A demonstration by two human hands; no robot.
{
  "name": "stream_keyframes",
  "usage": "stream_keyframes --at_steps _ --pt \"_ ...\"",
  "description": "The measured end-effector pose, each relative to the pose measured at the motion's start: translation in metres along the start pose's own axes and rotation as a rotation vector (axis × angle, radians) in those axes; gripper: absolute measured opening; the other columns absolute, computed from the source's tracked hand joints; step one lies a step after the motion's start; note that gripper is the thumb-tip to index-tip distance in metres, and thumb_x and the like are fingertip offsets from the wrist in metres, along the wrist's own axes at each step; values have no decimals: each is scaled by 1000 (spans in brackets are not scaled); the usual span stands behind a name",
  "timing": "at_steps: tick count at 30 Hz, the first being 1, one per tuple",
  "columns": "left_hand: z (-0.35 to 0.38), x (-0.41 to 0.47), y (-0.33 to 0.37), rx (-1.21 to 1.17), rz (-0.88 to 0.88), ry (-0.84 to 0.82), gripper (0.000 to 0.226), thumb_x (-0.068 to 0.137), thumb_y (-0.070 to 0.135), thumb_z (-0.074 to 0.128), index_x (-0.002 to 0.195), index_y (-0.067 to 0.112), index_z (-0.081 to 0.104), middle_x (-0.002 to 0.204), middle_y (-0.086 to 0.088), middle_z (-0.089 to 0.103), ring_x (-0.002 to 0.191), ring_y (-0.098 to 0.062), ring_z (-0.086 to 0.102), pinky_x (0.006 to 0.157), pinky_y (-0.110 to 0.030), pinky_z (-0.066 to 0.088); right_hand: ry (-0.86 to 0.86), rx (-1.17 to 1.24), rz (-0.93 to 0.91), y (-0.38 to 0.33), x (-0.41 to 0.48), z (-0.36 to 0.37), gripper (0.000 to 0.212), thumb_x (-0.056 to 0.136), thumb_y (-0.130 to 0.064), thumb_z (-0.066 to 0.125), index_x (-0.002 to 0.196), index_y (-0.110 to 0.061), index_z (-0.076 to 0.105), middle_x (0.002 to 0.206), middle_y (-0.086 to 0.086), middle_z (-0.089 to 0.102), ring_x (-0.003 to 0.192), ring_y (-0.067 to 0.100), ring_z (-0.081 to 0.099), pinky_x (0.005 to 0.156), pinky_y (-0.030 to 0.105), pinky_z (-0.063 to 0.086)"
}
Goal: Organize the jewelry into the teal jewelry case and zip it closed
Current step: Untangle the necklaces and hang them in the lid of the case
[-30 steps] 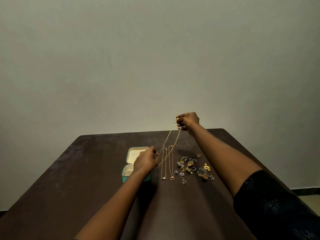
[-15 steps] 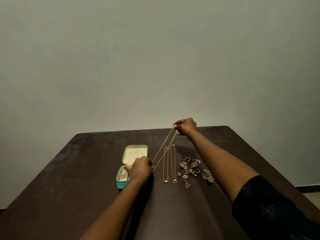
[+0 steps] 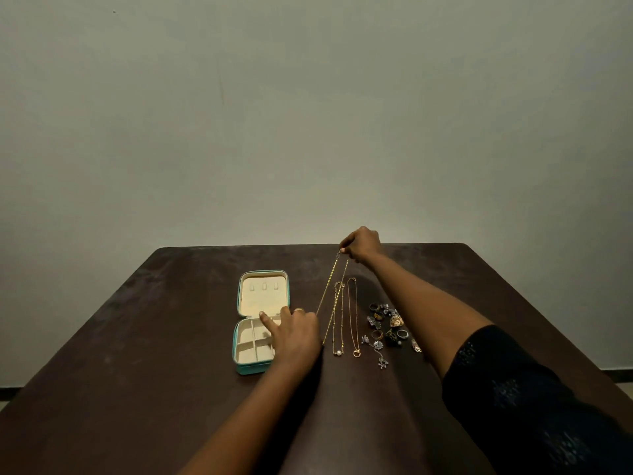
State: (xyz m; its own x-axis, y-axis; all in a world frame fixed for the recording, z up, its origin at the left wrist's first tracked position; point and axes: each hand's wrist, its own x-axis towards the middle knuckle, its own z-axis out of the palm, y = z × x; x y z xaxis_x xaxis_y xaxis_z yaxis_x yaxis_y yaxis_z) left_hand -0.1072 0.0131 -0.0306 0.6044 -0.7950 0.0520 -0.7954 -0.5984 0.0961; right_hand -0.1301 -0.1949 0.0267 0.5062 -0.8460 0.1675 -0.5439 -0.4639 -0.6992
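1. The teal jewelry case lies open on the dark table, with its lid flat behind the divided tray.
2. The right hand pinches the top of a gold chain.
3. The left hand is over the tray with its index finger straight. The chain strands reach its edge, but a grip cannot be discerned.
4. Two pendant necklaces and loose rings and earrings lie to the right.

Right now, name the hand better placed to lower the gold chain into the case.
Left: the left hand is over the open teal case, where the gold chain ends; the right hand pinches its top farther off.
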Motion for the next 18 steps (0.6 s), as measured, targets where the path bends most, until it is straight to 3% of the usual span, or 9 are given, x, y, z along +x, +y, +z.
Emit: stream_keyframes --at_steps 2,4,9,13,18 --pt "0 -4 1 66 57 11 26 94 18 45 118 16 55 126 -5 51 125 -28 35 106 -60 16 -26 -58 -32 -1 2 8 16 82 -3 68 97 -4 74 101 15 72 88 20 66 69 18 43" --pt "-2 -6 1 112 102 19 28 95 15 39 119 16 54 127 -6 49 124 -27 35 104 -53 21 -40 -73 -41 -2 4 19 18 83 -2 67 100 -2 73 103 15 71 98 22 65 74 16 41" --pt "-5 -2 -1 171 161 30 29 96 12 36 119 15 54 124 -6 53 122 -26 37 100 -46 25 -81 -155 -58 3 15 39 20 83 -2 66 103 0 71 103 17 71 102 23 65 87 25 51" --pt "-7 3 0 178 232 61 31 96 10 37 120 14 56 127 -4 47 123 -26 33 100 -46 25 -118 -253 -52 12 26 53 19 82 -4 68 101 -4 73 103 16 71 94 24 67 85 33 56" --pt "-10 8 2 202 299 -40 27 95 12 41 113 12 61 118 -5 59 117 -24 43 98 -47 26 -190 -368 -89 13 20 64 26 86 -11 61 110 0 66 113 22 66 105 35 63 88 39 52"
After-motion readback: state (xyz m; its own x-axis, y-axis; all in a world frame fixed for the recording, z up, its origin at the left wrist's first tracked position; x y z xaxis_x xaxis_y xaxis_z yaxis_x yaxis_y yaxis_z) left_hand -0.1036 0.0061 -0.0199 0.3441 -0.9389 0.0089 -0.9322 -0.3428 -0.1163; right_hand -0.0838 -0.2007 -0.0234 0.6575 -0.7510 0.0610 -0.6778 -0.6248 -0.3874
